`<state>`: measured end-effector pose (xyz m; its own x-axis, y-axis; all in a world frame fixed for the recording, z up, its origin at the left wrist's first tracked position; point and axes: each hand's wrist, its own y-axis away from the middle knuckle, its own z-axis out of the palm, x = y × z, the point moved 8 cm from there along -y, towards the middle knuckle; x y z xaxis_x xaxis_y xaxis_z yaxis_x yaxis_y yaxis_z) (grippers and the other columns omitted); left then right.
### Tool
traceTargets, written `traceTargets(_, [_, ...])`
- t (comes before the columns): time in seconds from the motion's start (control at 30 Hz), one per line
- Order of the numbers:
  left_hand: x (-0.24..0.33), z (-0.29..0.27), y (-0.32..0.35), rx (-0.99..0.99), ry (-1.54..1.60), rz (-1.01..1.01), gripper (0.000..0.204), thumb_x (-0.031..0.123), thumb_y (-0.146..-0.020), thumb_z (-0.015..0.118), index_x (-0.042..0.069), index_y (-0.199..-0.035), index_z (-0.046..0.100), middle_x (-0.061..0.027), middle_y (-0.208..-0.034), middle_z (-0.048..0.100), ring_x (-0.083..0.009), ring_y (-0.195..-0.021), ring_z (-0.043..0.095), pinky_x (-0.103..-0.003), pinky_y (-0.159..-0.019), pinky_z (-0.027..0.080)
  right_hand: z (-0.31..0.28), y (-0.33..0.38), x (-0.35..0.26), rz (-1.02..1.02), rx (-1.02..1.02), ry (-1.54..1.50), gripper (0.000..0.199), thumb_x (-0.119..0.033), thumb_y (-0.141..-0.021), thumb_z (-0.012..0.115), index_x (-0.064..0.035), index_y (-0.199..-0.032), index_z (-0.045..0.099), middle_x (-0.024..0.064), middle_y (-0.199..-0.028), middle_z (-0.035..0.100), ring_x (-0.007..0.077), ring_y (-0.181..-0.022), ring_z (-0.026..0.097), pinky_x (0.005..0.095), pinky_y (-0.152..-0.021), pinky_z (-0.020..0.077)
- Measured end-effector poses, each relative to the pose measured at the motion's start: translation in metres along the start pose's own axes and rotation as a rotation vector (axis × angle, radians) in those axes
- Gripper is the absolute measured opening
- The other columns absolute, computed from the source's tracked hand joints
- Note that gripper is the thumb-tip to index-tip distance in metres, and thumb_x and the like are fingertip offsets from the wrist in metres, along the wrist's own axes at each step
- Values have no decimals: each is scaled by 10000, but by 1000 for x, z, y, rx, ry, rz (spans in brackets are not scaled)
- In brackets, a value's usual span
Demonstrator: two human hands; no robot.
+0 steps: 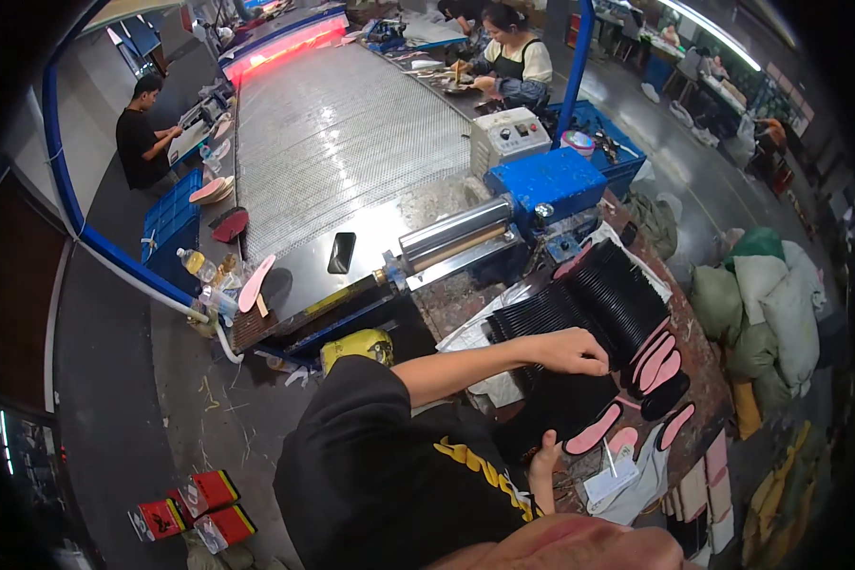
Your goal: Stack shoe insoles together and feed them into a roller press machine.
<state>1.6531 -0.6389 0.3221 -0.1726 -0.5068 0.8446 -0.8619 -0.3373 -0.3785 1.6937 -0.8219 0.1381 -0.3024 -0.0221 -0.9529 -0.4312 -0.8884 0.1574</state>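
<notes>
Black shirt nearest. Left hand curled, right hand at black material; cannot tell either grip's hold. Best keep material flat, steadied.

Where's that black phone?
In the head view, the black phone lies left of centre on the metal plate at the near end of the mesh conveyor, left of the steel roller.

Shoe-parts workshop, mesh conveyor, roller machine, pink insoles, bulging sacks
</notes>
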Motion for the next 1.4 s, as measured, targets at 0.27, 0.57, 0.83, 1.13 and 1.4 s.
traceTargets(0.27, [87,-5,6,221,-244,162,365,330,-666,675,74,-926,674,-97,-903,682,-296,-855,651,-391,-753,525,-6,-52,-53,-300,-143,163,636,-466,-840,710,64,-1161,567,136,-1097,627,224,-1020,590,351,-889,457])
traceTargets(0.57, [93,4,10,428,-383,192,346,264,-638,708,60,-912,654,-101,-972,648,-303,-959,608,-430,-944,443,-9,-87,-81,-417,-4,366,512,-340,-824,732,30,-1148,590,139,-992,658,214,-921,626,351,-804,483])
traceTargets(0.83, [84,5,15,168,-599,285,474,220,-722,723,55,-1150,606,-164,-1262,552,-344,-1278,437,-548,-1087,295,-34,-99,-117,-266,206,949,523,-359,-723,811,-18,-1074,626,196,-879,683,360,-803,659,429,-688,504])
traceTargets(1.13, [27,-21,47,59,-565,5,645,201,-615,811,29,-1164,520,-140,-1055,554,-349,-1025,543,-410,-885,450,41,-37,-228,-866,-45,1387,674,-434,-547,856,-35,-1032,612,110,-939,615,315,-919,573,415,-871,416])
traceTargets(1.4, [51,-42,40,299,-440,155,574,135,-624,779,21,-1135,544,-150,-1037,551,-353,-977,539,-420,-871,446,-24,-80,-225,-462,83,291,312,-156,-941,536,50,-1158,625,136,-1266,574,191,-1106,562,308,-958,433])
